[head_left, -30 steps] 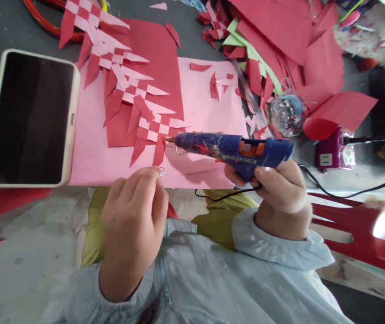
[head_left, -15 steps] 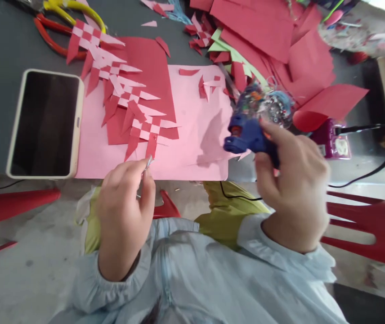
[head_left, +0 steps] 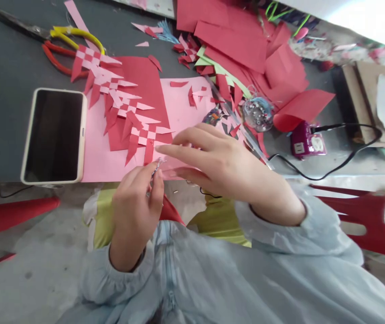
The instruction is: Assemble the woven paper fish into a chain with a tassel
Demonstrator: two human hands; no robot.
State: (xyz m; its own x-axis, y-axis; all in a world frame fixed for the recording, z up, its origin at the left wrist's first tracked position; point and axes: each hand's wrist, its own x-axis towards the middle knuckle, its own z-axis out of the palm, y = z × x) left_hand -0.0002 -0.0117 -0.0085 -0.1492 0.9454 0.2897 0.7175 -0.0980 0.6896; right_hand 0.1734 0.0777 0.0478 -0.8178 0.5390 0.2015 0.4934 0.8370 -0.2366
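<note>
My left hand (head_left: 137, 202) is closed, thumb and forefinger pinching a small silvery piece (head_left: 159, 163) at the table's front edge. Stretched out with fingers apart, my right hand (head_left: 228, 164) reaches over from the right, its fingertips close to that piece; whether they touch it I cannot tell. Just beyond lies a woven red-and-pink paper fish (head_left: 147, 136), the nearest in a slanting row of several. Beneath the row are a red sheet (head_left: 138, 72) and a pink sheet (head_left: 100, 166). A dark blue, colour-flecked thing (head_left: 212, 116) is partly hidden behind my right hand.
A phone (head_left: 55, 135) lies at left, with yellow-and-orange-handled scissors (head_left: 49, 33) behind it. Red paper (head_left: 233, 45) is piled at the back, near a round clear container of small beads (head_left: 258, 114). A purple box (head_left: 309, 141) with a black cable (head_left: 351, 155) stands at right.
My right hand has let go of the blue glue gun and moved left to my left hand, fingers now extended. My left hand keeps its pinch. The whole view has shifted somewhat.
</note>
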